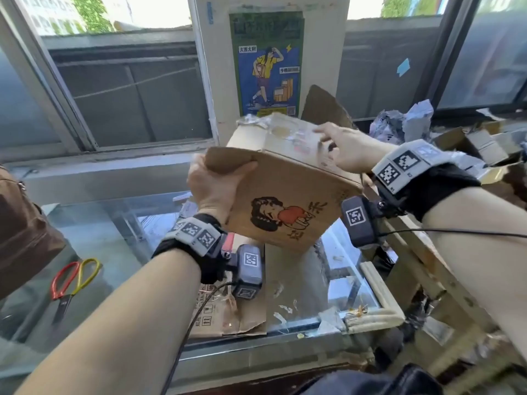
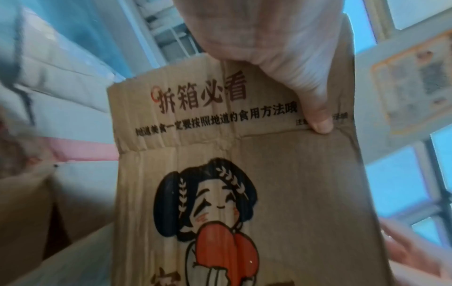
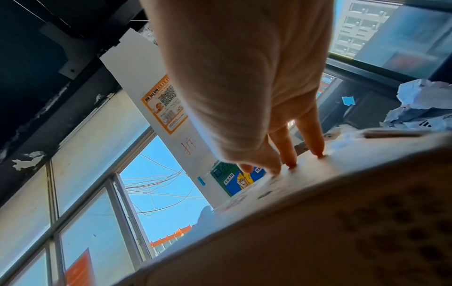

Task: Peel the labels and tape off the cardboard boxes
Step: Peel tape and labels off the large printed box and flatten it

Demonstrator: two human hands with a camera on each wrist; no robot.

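I'm holding the box (image 1: 288, 192) up over the worktop (image 1: 99, 238), left hand (image 1: 212, 186) gripping its bent flap, right hand (image 1: 345, 149) w/ flat fingers (image 3: 315, 139) on top; it's prob light & soft, so I'm picking at the shiny tape (image 1: 296, 138) edge.

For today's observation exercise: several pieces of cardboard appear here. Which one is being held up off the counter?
The printed cardboard box with the cartoon figure: the left hand grips its flap and the right hand touches its top. The flattened cardboard lies on the glass counter.
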